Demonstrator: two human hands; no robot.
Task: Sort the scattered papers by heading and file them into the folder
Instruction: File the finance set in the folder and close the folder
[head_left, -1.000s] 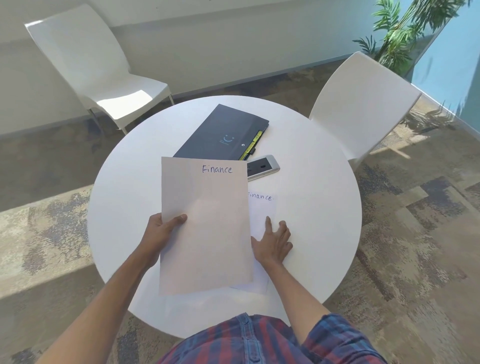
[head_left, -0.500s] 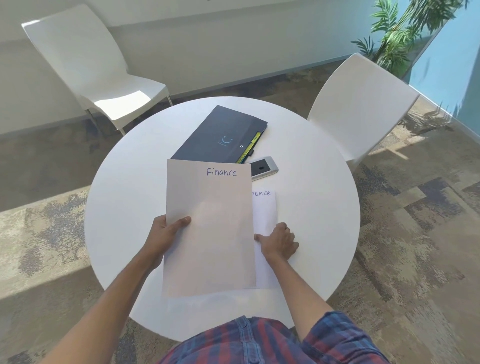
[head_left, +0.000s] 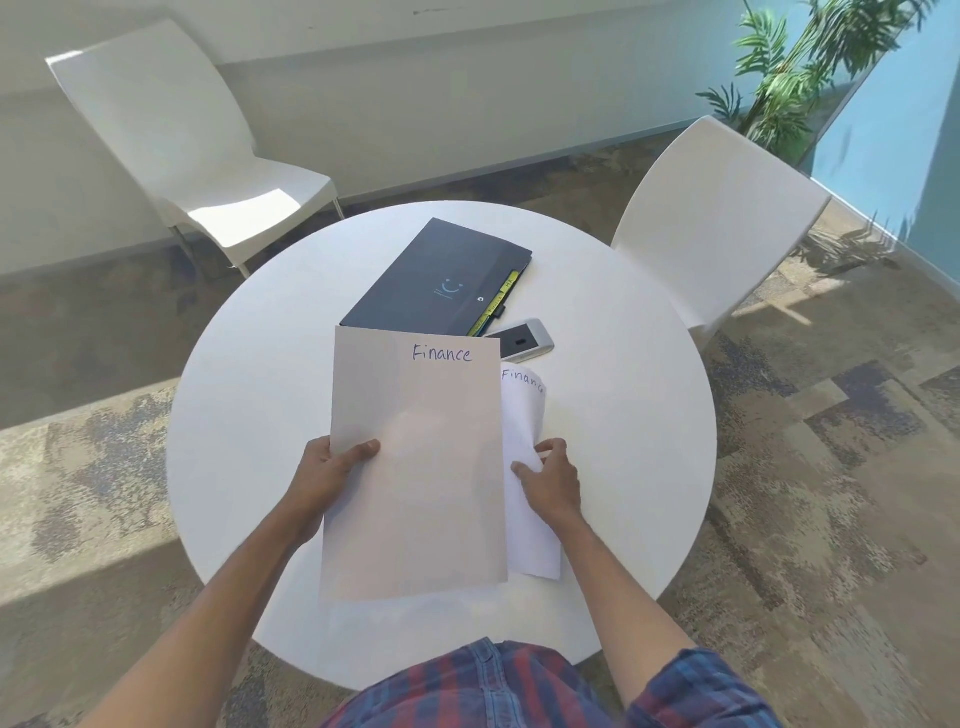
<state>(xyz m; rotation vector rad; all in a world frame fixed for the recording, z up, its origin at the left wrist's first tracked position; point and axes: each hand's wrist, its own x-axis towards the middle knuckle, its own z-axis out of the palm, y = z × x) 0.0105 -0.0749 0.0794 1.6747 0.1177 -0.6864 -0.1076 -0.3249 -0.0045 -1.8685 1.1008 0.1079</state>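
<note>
My left hand (head_left: 332, 470) holds a white sheet headed "Finance" (head_left: 421, 467) by its left edge, above the round white table (head_left: 260, 415). To its right a second sheet headed "Finance" (head_left: 524, 415) lifts off the table, bent along its length. My right hand (head_left: 550, 480) pinches this second sheet at its middle. The dark folder (head_left: 436, 280) lies closed at the far side of the table, with yellow tabs (head_left: 493, 306) sticking out of its right edge.
A phone (head_left: 522, 340) lies beside the folder, just beyond the sheets. Two white chairs stand around the table, one at the far left (head_left: 182, 140) and one at the right (head_left: 722, 218). A potted plant (head_left: 789, 67) stands in the far right corner.
My right hand went from lying flat on the second sheet to curling and pinching it, and the sheet now bends up off the table. The left hand's sheet stayed about where it was.
</note>
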